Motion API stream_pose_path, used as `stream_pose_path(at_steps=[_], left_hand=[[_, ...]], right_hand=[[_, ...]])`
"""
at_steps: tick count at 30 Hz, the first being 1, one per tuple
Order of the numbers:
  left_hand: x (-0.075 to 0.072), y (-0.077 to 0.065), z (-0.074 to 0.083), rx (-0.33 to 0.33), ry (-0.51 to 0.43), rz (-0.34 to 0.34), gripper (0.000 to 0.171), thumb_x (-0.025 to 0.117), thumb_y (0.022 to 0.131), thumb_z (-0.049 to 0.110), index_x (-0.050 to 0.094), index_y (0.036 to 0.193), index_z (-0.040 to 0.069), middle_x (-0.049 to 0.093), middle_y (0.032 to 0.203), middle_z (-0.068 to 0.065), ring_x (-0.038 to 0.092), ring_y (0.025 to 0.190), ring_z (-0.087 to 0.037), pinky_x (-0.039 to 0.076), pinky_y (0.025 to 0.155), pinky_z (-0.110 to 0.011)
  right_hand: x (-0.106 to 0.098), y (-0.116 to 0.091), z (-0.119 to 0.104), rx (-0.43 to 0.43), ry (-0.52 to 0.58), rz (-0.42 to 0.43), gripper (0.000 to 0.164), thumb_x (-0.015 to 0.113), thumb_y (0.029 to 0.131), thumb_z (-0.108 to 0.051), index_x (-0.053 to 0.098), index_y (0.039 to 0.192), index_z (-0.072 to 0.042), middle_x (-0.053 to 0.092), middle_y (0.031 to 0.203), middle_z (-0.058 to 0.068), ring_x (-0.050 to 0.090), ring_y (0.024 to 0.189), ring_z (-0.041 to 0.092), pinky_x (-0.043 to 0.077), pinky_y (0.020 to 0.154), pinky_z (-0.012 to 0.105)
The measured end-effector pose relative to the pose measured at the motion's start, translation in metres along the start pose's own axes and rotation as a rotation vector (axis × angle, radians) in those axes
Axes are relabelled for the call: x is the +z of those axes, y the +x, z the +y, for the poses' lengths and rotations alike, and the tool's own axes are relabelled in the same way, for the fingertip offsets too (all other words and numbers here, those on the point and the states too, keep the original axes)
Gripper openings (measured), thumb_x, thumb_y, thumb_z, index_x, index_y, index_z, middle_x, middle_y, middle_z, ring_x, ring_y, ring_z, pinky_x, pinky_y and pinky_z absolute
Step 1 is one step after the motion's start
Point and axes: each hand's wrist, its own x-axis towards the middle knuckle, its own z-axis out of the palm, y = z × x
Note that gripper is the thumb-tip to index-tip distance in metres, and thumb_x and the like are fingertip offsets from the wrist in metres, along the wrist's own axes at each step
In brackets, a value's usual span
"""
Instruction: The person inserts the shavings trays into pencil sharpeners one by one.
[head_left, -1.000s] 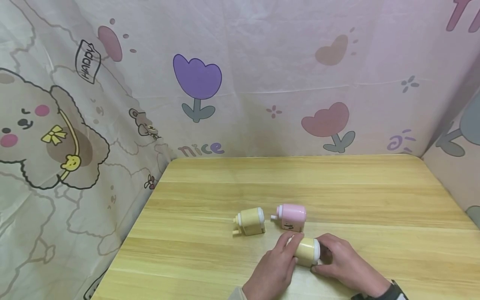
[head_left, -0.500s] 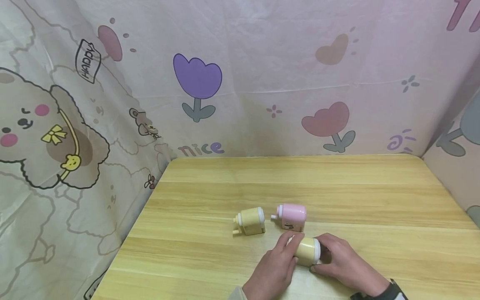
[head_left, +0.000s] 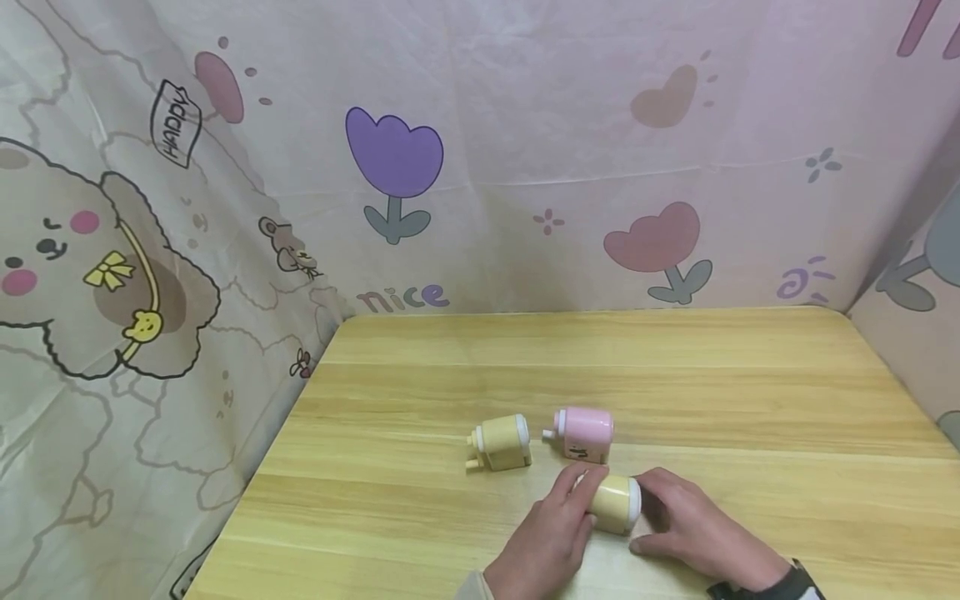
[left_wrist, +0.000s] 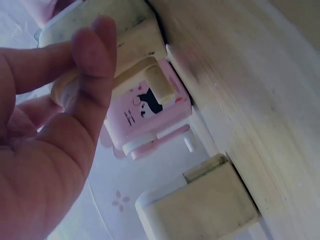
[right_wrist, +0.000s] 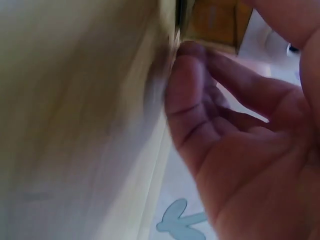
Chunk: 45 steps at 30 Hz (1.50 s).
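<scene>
In the head view a yellow pencil sharpener [head_left: 613, 503] with a white end lies on the table near its front. My left hand [head_left: 546, 533] grips it at its left end, fingers over the top and thumb at the near side. A yellow crank [left_wrist: 159, 85] sticks out past the fingers in the left wrist view. Beside the white end is my right hand [head_left: 693, 525], its thumb and fingers parted with a gap to the sharpener. Behind stand a pink pencil sharpener [head_left: 587, 433] with a cat picture and a second yellow pencil sharpener [head_left: 504, 443].
The wood-grain table [head_left: 420, 358] meets a printed cloth [head_left: 517, 150] at the back and left. The pink sharpener stands just beyond my left fingertips, and the second yellow one is to its left. A dark band [head_left: 780, 583] circles my right wrist.
My right hand has drawn slightly to the right, its thumb coming away from the sharpener's white end. The left hand keeps its grip, and the sharpeners have not moved.
</scene>
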Motion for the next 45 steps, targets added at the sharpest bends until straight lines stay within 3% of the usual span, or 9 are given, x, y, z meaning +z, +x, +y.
stream_pose_path(at_steps=[5,9,15,23,30,32,35,42,45], left_hand=[[-0.004,0.000,-0.001,0.044,-0.006,-0.029,0.059,0.054,0.093,0.005,0.028,0.146,0.009,0.040,0.137,-0.004,0.059,0.090,-0.007,0.045,0.080,-0.014],[-0.005,0.003,-0.001,0.042,0.009,-0.064,0.056,0.051,0.095,0.006,0.028,0.146,0.007,0.038,0.139,-0.005,0.058,0.085,-0.006,0.045,0.079,-0.013],[0.003,0.020,0.004,0.000,0.027,-0.143,0.056,0.045,0.099,0.014,0.023,0.150,0.016,0.036,0.142,-0.002,0.059,0.083,-0.007,0.045,0.077,-0.014],[0.023,0.052,0.009,-0.028,0.019,-0.170,0.058,0.045,0.099,0.013,0.021,0.151,0.021,0.038,0.142,-0.001,0.056,0.107,-0.010,0.044,0.084,-0.015],[0.033,0.079,0.011,-0.065,0.065,-0.151,0.056,0.051,0.096,0.009,0.027,0.146,0.019,0.041,0.138,-0.004,0.059,0.081,-0.008,0.045,0.072,-0.013],[0.035,0.085,0.010,-0.085,0.090,-0.152,0.057,0.052,0.095,0.009,0.028,0.146,0.019,0.041,0.139,-0.003,0.060,0.081,-0.009,0.045,0.073,-0.013],[0.036,0.090,0.009,-0.116,0.105,-0.166,0.059,0.052,0.095,0.011,0.027,0.148,0.021,0.040,0.141,-0.002,0.060,0.079,-0.010,0.046,0.075,-0.015],[0.040,0.095,0.005,-0.167,0.142,-0.197,0.063,0.050,0.096,0.013,0.022,0.151,0.024,0.038,0.144,-0.003,0.059,0.104,-0.015,0.048,0.081,-0.021],[0.039,0.094,0.005,-0.190,0.142,-0.217,0.069,0.048,0.098,0.016,0.010,0.155,0.026,0.028,0.153,-0.007,0.059,0.106,-0.018,0.049,0.078,-0.020]], right_hand=[[-0.010,-0.005,0.008,0.063,0.081,-0.084,0.049,0.078,0.073,-0.025,0.060,0.116,-0.010,0.054,0.098,-0.007,0.048,0.084,0.006,0.047,0.070,0.028],[-0.020,-0.007,0.014,0.110,0.083,-0.038,0.041,0.074,0.075,-0.017,0.062,0.113,-0.008,0.055,0.096,-0.005,0.048,0.080,0.005,0.046,0.066,0.027],[-0.027,-0.011,0.026,0.139,0.021,0.082,0.028,0.073,0.080,-0.018,0.064,0.106,-0.014,0.060,0.096,-0.008,0.051,0.079,0.000,0.048,0.066,0.026],[-0.038,-0.014,0.035,0.283,0.030,0.063,0.026,0.069,0.084,-0.018,0.064,0.107,-0.009,0.061,0.091,-0.006,0.054,0.077,0.003,0.048,0.065,0.027],[-0.044,-0.017,0.044,0.343,-0.019,0.043,0.023,0.066,0.087,-0.016,0.065,0.108,-0.009,0.064,0.095,-0.005,0.055,0.078,0.005,0.048,0.068,0.028],[-0.044,-0.018,0.045,0.350,-0.020,0.033,0.022,0.065,0.087,-0.016,0.064,0.108,-0.008,0.063,0.095,-0.005,0.055,0.078,0.005,0.047,0.068,0.028],[-0.043,-0.019,0.045,0.359,-0.011,0.028,0.021,0.064,0.088,-0.015,0.065,0.107,-0.009,0.063,0.093,-0.005,0.054,0.077,0.005,0.047,0.068,0.028],[-0.044,-0.019,0.046,0.358,-0.026,0.031,0.020,0.063,0.089,-0.015,0.065,0.107,-0.008,0.063,0.091,-0.007,0.054,0.078,0.006,0.047,0.068,0.028],[-0.044,-0.019,0.046,0.357,-0.023,0.025,0.021,0.063,0.089,-0.016,0.064,0.108,-0.008,0.063,0.092,-0.007,0.055,0.080,0.007,0.048,0.069,0.028]])
